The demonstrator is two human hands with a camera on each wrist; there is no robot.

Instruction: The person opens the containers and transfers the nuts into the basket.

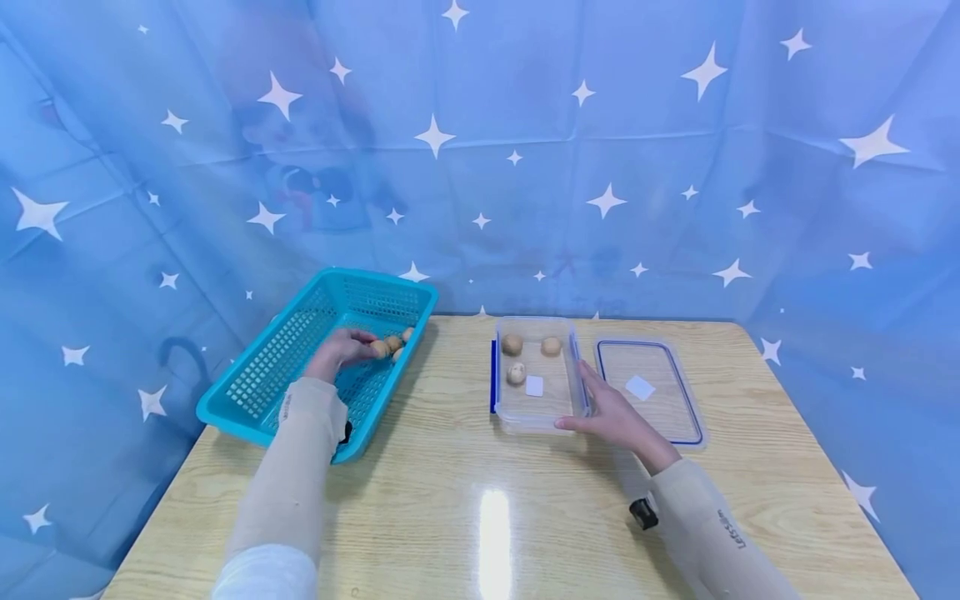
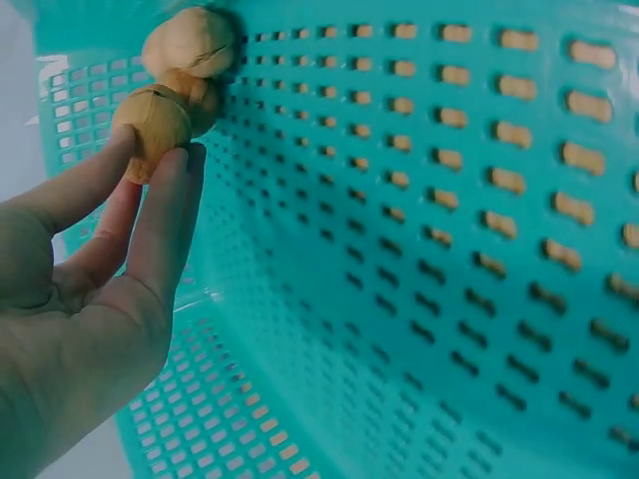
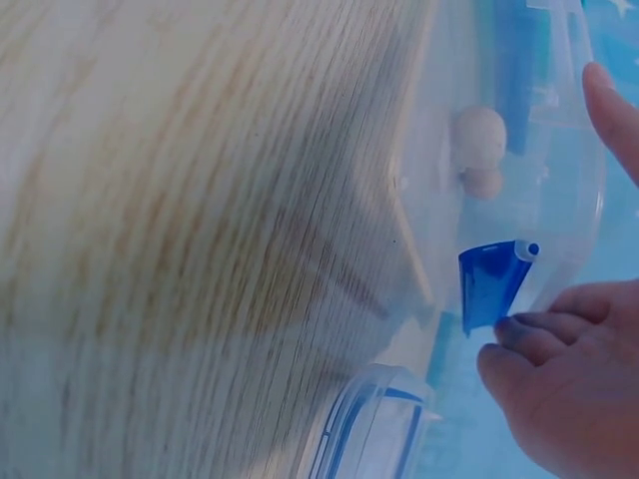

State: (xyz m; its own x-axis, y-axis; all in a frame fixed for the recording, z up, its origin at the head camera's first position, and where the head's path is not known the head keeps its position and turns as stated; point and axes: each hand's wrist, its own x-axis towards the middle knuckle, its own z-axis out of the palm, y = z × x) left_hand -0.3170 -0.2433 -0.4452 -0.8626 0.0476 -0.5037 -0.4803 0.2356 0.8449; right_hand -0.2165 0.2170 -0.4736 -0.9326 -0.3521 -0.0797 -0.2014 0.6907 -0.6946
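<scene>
In the head view my left hand [image 1: 343, 348] reaches into the turquoise basket [image 1: 255, 367]. Thumb and fingers pinch a tan walnut [image 2: 153, 132] with a seam across its shell. More walnuts [image 2: 192, 44] lie just beyond it by the basket wall. My right hand [image 1: 611, 417] rests against the right side and near corner of a clear plastic container [image 1: 551, 417], its thumb apart from the fingers. Inside sit two brownish walnuts [image 1: 551, 346] and a paler, speckled one [image 1: 516, 373]. The right wrist view shows fingertips beside a blue latch [image 3: 494, 279].
A clear lid [image 1: 660, 417] with a blue seal lies flat to the right of the container. Another blue latch flap [image 1: 494, 375] hangs on the container's left side. The wooden table [image 1: 420, 500] ends at a blue star-patterned curtain [image 1: 517, 225].
</scene>
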